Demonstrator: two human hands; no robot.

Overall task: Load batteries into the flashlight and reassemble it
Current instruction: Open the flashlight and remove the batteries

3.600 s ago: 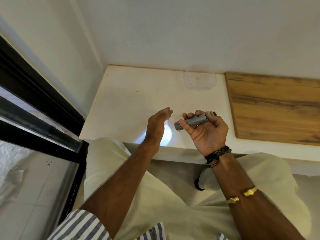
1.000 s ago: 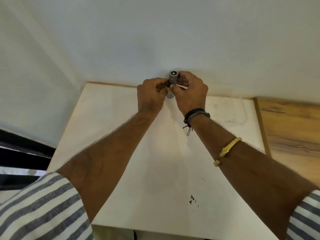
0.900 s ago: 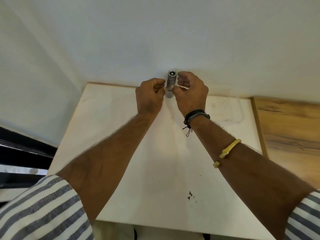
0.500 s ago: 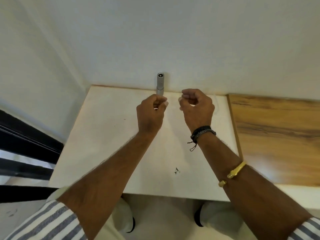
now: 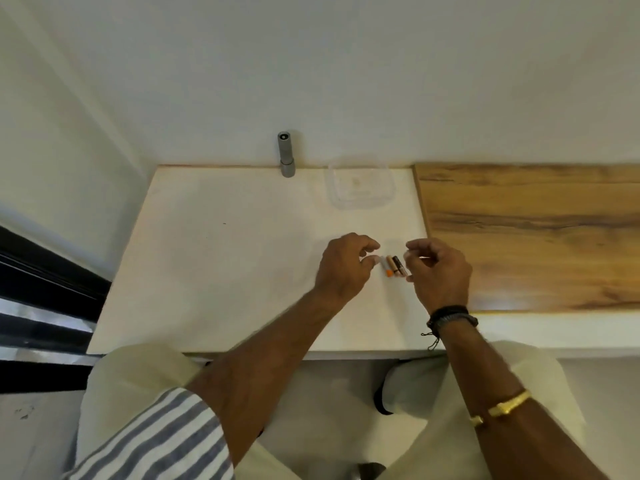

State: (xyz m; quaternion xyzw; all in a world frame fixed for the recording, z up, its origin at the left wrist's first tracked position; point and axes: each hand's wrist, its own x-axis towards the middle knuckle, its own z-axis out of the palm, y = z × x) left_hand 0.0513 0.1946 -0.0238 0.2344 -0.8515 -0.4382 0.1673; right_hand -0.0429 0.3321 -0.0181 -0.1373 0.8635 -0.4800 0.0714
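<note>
You sat facing a big white wall [image 5: 346,64], and in front of it was the white table [image 5: 225,271]. A brown wooden board [image 5: 536,237] lay along the right side of the table, touching its edge. A black window frame [image 5: 41,271] ran down your left side. Your knees in pale trousers [image 5: 131,375] showed below the near edge of the table, and your left arm had a striped sleeve [image 5: 156,438]. At the back of the table, near the wall, sat a see-through plastic tub [image 5: 362,199]. Your left hand [image 5: 343,268] and your right hand [image 5: 440,271] were low over the table, close to each other but not touching, with the fingers of both curled in. Your right arm had a black band [image 5: 450,315] at the wrist and a gold bangle [image 5: 502,407] further up. The grey flashlight [image 5: 286,154] stood upright at the back edge of the table, right by the wall and to the left of the tub, well apart from both hands. The batteries [image 5: 394,266] lay side by side on the table in the small gap between your hands (one had an orange end and one was dark). Your fingertips were right next to them on both sides, but I could not tell if either hand was gripping a battery or only touching it.
</note>
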